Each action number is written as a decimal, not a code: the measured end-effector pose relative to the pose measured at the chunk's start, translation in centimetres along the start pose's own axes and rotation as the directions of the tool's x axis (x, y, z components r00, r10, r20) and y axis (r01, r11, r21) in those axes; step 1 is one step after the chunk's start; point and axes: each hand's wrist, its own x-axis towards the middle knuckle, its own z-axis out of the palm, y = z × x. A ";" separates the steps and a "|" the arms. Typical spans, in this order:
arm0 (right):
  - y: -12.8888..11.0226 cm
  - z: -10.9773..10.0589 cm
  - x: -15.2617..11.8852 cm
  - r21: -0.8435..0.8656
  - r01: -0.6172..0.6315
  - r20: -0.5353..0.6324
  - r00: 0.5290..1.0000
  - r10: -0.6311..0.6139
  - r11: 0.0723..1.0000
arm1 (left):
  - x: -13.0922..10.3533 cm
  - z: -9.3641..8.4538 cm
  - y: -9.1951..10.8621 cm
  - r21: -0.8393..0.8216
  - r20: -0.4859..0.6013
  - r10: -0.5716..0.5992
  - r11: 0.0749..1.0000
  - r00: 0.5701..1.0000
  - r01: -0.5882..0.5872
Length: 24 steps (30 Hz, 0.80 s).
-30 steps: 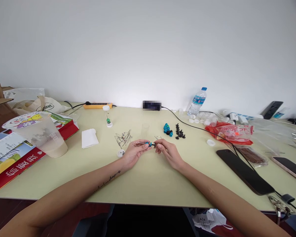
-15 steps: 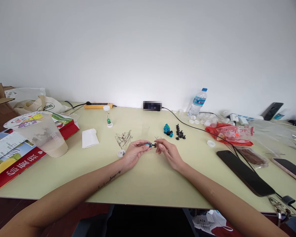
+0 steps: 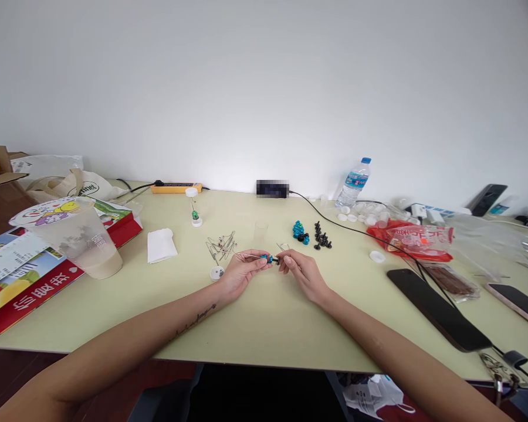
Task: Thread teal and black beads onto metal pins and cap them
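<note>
Near the middle of the table my left hand (image 3: 243,271) pinches a small blue and black part (image 3: 270,259) between thumb and fingertips, with a thin metal pin along the fingers. My right hand (image 3: 303,273) is closed at the part's black end, fingertips touching or almost touching it. A thin bent metal rod (image 3: 283,247) sticks up from behind its fingers and seems held there. Beyond my left hand lie loose metal pins (image 3: 221,245) and a round white cap (image 3: 217,273) with small bits in it. Blue parts (image 3: 300,231) and black parts (image 3: 321,235) are heaped past my right hand.
A clear tube (image 3: 260,231) stands ahead of my hands. To the left are a white tissue (image 3: 161,245), a drink cup (image 3: 85,243) and a small green model (image 3: 195,214). On the right lie a black phone (image 3: 437,309), white caps (image 3: 347,217) and a water bottle (image 3: 354,183).
The blue and black part has turned slightly between my fingertips. My right hand has shifted a little at its black end; my left hand holds almost still.
</note>
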 end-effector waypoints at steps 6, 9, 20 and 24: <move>0.0 0.0 0.0 0.009 -0.004 -0.020 1.000 0.004 1.000 | 0.0 0.0 0.1 0.013 0.006 -0.005 1.000 1.000 0.005; 0.1 0.0 0.0 0.007 -0.004 -0.007 1.000 0.004 1.000 | -0.1 0.1 0.1 0.017 0.012 -0.012 1.000 1.000 0.012; 0.2 0.0 0.0 0.021 -0.015 0.007 1.000 0.015 1.000 | -0.1 0.1 0.1 0.027 0.018 -0.011 1.000 1.000 0.010; 0.3 0.0 0.0 0.044 -0.019 0.026 1.000 0.018 0.999 | 0.0 0.0 0.0 0.032 0.023 -0.002 0.999 1.000 0.002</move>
